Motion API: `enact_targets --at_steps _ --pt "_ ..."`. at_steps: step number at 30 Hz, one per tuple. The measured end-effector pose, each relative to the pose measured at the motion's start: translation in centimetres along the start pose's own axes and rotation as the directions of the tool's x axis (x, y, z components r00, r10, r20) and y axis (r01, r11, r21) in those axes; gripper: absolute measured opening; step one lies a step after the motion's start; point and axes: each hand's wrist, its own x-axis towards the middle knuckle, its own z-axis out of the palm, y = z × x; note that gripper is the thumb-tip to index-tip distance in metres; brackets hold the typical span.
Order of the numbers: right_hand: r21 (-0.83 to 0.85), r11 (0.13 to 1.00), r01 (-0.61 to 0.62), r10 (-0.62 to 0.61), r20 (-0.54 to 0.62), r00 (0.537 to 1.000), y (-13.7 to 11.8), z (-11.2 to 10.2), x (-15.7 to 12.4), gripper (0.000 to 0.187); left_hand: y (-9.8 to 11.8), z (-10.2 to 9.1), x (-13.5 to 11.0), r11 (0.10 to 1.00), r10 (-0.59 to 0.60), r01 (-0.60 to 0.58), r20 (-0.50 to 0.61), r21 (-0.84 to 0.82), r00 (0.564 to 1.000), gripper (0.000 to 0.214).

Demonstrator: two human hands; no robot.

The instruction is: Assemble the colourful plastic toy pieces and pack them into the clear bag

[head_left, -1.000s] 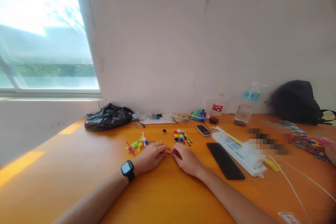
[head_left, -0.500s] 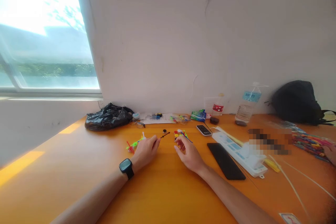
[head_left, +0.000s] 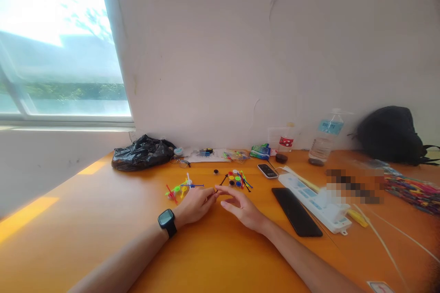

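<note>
My left hand (head_left: pixel 195 204), with a black smartwatch (head_left: pixel 167 222) on the wrist, pinches the near end of a thin black stick (head_left: pixel 222 180) that points up toward a cluster of small coloured discs and sticks (head_left: pixel 237 179). My right hand (head_left: pixel 240 207) lies just right of it on the orange table (head_left: pixel 103 219), fingers loosely spread, fingertips nearly touching the left hand's, holding nothing. A built figure of coloured sticks and discs (head_left: pixel 181 188) sits just left of my left hand. A single black disc (head_left: pixel 215 171) lies beyond the hands.
A black phone (head_left: pixel 296 211) and a white power strip (head_left: pixel 315 200) lie to the right, a smaller phone (head_left: pixel 267 170) behind. Along the wall stand a black plastic bag (head_left: pixel 142 152), glasses (head_left: pixel 179 162), packets, a water bottle (head_left: pixel 325 138) and a black backpack (head_left: pixel 390 134).
My left hand first lifted the black stick forward toward the discs, then drew back toward me still pinching it. My right hand let go, opened and came beside the left.
</note>
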Motion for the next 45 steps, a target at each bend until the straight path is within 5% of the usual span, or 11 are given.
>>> enact_targets --at_steps 9,21,27,36,45 --pt "-0.086 0.996 -0.013 -0.007 -0.23 0.973 2.5 0.1 0.8 0.021 -0.4 0.6 0.0 0.999 0.001 -0.003 0.038 0.047 0.999 0.045" --pt "-0.42 0.899 0.127 -0.197 -0.128 0.972 3.9 0.5 3.4 0.024 -1.2 1.4 0.1 1.0 0.003 -0.005 0.041 0.029 0.999 0.036" --pt "-0.547 0.832 0.095 -0.256 -0.227 0.94 5.3 0.0 6.6 0.024 -1.0 1.1 0.0 1.0 0.01 -0.01 0.046 0.014 0.999 0.034" --pt "-0.566 0.82 0.081 -0.297 -0.301 0.906 4.4 -0.4 6.2 0.032 -1.2 1.1 0.1 1.0 0.012 -0.013 0.032 0.006 0.999 0.034" --pt "-0.481 0.877 0.007 -0.156 -0.27 0.95 5.1 -0.7 6.5 0.037 -1.2 1.1 0.1 1.0 -0.002 0.003 0.046 -0.023 0.999 0.032"
